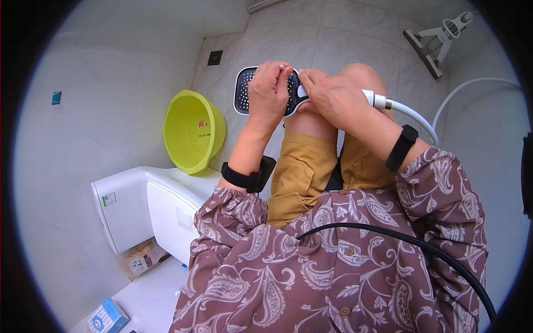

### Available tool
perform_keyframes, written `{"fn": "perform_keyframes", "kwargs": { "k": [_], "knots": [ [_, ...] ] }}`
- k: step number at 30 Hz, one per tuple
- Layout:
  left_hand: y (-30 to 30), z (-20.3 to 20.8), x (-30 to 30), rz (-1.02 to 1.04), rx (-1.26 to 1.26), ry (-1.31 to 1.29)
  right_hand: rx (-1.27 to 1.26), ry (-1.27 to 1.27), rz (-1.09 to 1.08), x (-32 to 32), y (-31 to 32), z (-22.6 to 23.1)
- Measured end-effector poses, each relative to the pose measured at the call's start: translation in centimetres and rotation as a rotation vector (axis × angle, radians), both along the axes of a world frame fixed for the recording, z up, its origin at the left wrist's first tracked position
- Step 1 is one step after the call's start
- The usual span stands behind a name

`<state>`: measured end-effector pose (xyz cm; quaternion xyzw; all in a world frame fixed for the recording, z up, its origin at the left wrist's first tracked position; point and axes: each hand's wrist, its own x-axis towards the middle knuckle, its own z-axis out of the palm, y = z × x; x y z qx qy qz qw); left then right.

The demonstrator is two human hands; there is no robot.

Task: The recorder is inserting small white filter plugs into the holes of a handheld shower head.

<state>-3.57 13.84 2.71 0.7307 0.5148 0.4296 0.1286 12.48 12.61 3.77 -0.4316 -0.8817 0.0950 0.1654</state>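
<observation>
A hand shower head (242, 91) with a white rim and a dark, dotted square face lies over my knees, its face turned up. My right hand (330, 97) wraps around its neck and white handle (368, 96). Above the spray face rests my left hand (269, 89), its fingers curled and the thumb pressed to the index finger. A tiny pale spot shows at those fingertips; whatever they pinch is too small to name. From the handle's end a white hose (411, 114) runs off to the right.
A yellow-green basin (173, 133) stands left, beside a white toilet (172, 205) with its lid down. A floor drain (215, 57) lies far left. At the far right a squeeze mop (427, 53) leans near the wall. A blue-and-white box (108, 317) sits lower left.
</observation>
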Motion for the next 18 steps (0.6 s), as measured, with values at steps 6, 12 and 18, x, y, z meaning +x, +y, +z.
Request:
{"fn": "perform_keyframes", "kwargs": {
  "k": [6,12,18],
  "knots": [
    [-0.16,0.2,0.2,0.003,-0.035,0.001,0.1,-0.068,0.005,0.0,0.05,0.02],
    [-0.33,0.53,0.25,-0.004,-0.076,0.022,0.106,-0.033,-0.001,-0.08,0.07,0.0],
    [-0.23,0.66,0.24,-0.034,-0.132,0.038,-0.023,-0.053,0.002,-0.01,0.06,0.08]
  ]
}}
